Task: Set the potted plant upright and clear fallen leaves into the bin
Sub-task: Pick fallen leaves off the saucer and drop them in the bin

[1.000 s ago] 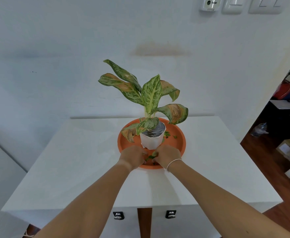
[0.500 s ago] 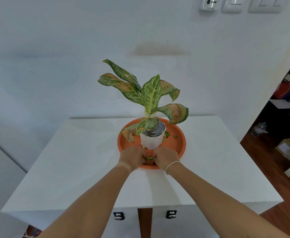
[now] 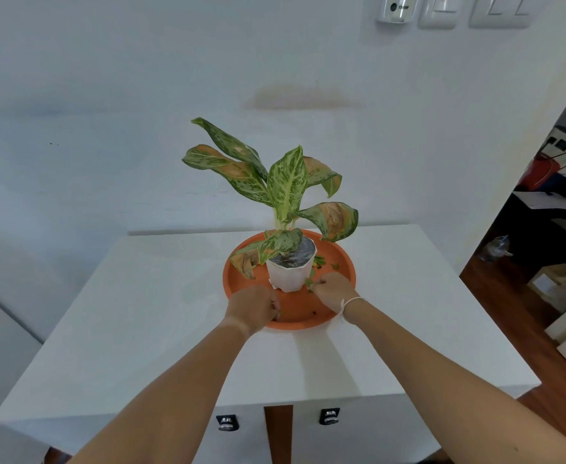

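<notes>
So the potted plant (image 3: 290,259) stands upright, your right hand (image 3: 333,289) pinches leaf scraps (image 3: 309,282), your left hand (image 3: 253,306) is closed, and more scraps (image 3: 320,261) wait on the saucer (image 3: 234,279).

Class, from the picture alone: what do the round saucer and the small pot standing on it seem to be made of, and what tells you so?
Saucer: probably plastic, though glazed clay is possible; even orange colour, smooth matte surface, thin raised rim. Pot: likely thin white plastic; faceted sides with crisp edges and a slight sheen.
</notes>
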### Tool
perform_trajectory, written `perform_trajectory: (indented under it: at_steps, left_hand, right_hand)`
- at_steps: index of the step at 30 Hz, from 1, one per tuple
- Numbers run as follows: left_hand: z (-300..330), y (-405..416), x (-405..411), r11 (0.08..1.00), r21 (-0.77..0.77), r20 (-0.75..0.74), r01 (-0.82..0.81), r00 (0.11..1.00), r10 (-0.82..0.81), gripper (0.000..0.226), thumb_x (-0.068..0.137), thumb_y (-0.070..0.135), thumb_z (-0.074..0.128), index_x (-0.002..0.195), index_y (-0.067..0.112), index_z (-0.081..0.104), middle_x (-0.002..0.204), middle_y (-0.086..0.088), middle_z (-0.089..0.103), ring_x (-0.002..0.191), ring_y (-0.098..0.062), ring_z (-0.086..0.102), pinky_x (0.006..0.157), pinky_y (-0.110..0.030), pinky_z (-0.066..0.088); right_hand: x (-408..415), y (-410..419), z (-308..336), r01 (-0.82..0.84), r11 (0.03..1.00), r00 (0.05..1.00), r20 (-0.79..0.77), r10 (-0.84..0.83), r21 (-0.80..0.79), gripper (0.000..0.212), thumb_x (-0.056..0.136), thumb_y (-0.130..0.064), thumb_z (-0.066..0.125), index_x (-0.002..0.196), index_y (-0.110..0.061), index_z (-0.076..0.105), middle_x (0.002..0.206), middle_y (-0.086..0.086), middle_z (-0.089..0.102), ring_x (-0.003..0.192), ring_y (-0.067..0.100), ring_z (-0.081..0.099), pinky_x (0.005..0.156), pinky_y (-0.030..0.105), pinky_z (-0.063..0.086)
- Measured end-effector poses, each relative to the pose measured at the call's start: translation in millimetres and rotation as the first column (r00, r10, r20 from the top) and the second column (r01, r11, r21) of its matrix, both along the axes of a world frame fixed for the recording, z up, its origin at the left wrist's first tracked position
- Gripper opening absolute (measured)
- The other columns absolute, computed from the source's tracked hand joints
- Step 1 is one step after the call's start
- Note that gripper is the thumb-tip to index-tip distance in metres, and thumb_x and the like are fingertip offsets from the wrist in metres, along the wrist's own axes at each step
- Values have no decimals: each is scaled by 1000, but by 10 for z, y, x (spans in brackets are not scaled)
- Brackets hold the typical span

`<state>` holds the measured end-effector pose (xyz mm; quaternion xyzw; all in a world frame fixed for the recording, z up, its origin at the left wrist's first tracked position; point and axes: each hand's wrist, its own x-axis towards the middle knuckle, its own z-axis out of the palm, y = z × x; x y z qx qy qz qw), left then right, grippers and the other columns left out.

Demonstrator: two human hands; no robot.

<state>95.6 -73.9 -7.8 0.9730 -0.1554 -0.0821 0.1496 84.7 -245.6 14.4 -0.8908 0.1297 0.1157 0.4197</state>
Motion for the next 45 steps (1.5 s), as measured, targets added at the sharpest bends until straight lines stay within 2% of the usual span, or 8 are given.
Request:
perform_trajectory:
  at_steps: [2, 8, 16, 22, 28, 31, 37, 45]
  left_hand:
    - [-11, 0, 0, 1000, -4, 3, -6, 1000, 6, 15, 83, 24, 60, 90, 22, 74, 99, 6, 72, 92, -14, 64, 67, -23, 41]
    - [8, -6, 11, 998, 68, 0, 15, 1000, -15, 23, 88, 20, 51, 88, 13, 72, 94, 0, 72, 88, -19, 66, 67, -29, 47]
    - [112, 47, 34, 989, -135, -86, -53, 995, 41, 26, 97, 20, 38, 100, 8, 61, 101, -11, 66, 78, -21, 53, 60, -26, 35]
    - [167, 87, 85, 937, -297, -245, -185, 963, 113, 20, 98, 20, 34, 91, 8, 49, 68, -3, 47, 58, -12, 41, 52, -24, 30]
    - [171, 114, 70, 847, -428, -347, -314, 923, 166, 28, 93, 18, 36, 65, 15, 36, 66, -4, 39, 66, -18, 37, 60, -30, 29]
    - [181, 121, 41, 801, -490, -361, -344, 917, 173, 32, 92, 18, 36, 60, 15, 32, 69, -6, 38, 73, -21, 37, 70, -34, 30]
    - [197, 130, -4, 766, -528, -378, -366, 909, 174, 33, 90, 13, 36, 57, 15, 32, 67, -5, 37, 71, -20, 36, 70, -34, 30]
    - [232, 125, -47, 711, -570, -409, -411, 893, 189, 32, 91, 12, 34, 59, 16, 28, 62, 1, 31, 58, -13, 30, 49, -21, 26]
  right_hand:
    - [-24, -36, 60, 82, 987, 996, -52, -75, 136, 39, 93, -15, 42, 54, -15, 38, 58, 2, 39, 53, 15, 35, 48, 23, 24]
    - [-70, -105, 88, 241, 927, 964, -179, -195, 288, 33, 91, -29, 38, 60, -16, 38, 57, 2, 36, 45, 16, 28, 37, 19, 21]
    - [-77, -121, 113, 60, 993, 991, -125, -48, 100, 36, 95, -17, 43, 60, -13, 44, 57, 4, 43, 46, 13, 33, 26, 13, 24]
    - [-69, -22, 277, -129, 978, 981, -164, 102, -166, 23, 96, -5, 43, 84, -3, 63, 91, 16, 61, 87, 27, 53, 71, 28, 42]
    - [31, 7, 121, -248, 856, 959, -239, 151, -454, 24, 91, -18, 54, 70, -6, 56, 61, 3, 44, 61, 17, 47, 50, 21, 33]
    - [29, 41, 120, -296, 814, 950, -244, 196, -499, 27, 90, -21, 58, 108, -2, 64, 89, 9, 65, 81, 21, 52, 67, 25, 42]
    - [10, 123, 13, -312, 750, 950, -198, 241, -583, 26, 87, -14, 58, 110, -4, 65, 87, 7, 57, 84, 23, 60, 68, 27, 44]
    - [6, 178, -29, -270, 759, 962, -204, 183, -592, 33, 95, -7, 43, 124, -5, 56, 125, 9, 61, 115, 26, 59, 90, 31, 47]
